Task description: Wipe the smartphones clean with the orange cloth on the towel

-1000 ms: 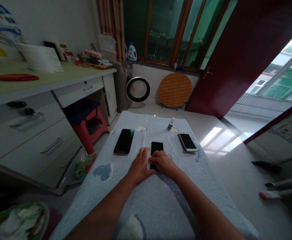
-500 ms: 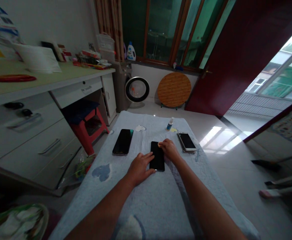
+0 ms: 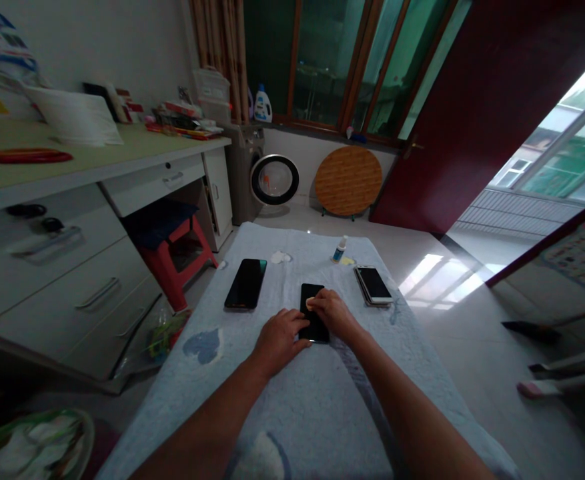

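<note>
Wiping the middle phone is the step you appear to be on: it lies flat, screen up, on the pale blue cloth at the centre of the frame. Your left hand rests flat with its fingers spread and its fingertips on the phone's lower left edge, pinning it rather than gripping it. Your right hand is curled over the middle of the screen, fingers drawn close together and pressing down on what looks like a small pale pad; it is too small to name with certainty.

Just left of centre, apart from your hands, lies a second dark phone, and right of centre a light-edged phone, also untouched. A small spray bottle stands at the far edge of the cloth, upper centre, with a white wad to its left.

By my judgement the wipe is mid-course, with the near end of the glass under your hand and the far end bare. Your next stroke calls for steady downward pressure from the left hand so the phone does not slide on the soft cloth, and for an even pass of the right hand along the full length of the screen.
</note>
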Motion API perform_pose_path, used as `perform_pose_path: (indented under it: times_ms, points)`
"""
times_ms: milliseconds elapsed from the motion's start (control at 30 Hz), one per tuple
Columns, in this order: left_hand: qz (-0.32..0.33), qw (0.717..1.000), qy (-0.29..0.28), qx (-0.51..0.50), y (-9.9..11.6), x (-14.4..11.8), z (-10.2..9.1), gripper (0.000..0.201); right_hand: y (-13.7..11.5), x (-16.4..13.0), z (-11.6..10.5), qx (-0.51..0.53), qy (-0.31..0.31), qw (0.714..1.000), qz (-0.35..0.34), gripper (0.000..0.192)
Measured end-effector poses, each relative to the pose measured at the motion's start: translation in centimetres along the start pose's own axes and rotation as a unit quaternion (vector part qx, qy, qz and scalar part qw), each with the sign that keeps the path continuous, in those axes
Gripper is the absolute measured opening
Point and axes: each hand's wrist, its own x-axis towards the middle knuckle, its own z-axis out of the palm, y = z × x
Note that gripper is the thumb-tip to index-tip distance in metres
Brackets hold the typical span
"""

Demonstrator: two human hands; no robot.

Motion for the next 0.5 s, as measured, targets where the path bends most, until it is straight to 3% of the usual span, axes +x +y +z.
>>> perform_pose_path:
  times_ms: [167,267,500]
  points:
    - [0.002,1.000,0.001,0.009,-0.2,0.0,0.1,0.035,1.1,4.1,0.2,-0.066,-0.001,0.995,0.071,0.022]
    - [0.003,1.000,0.004,0.011,-0.3,0.0,0.2,0.035,0.8,5.1,0.6,-0.093,0.007,0.992,0.082,0.023]
    - [0.008,1.000,0.007,0.016,0.2,-0.2,0.1,0.032,-1.2,1.5,0.9,-0.046,-0.024,0.998,-0.039,0.023]
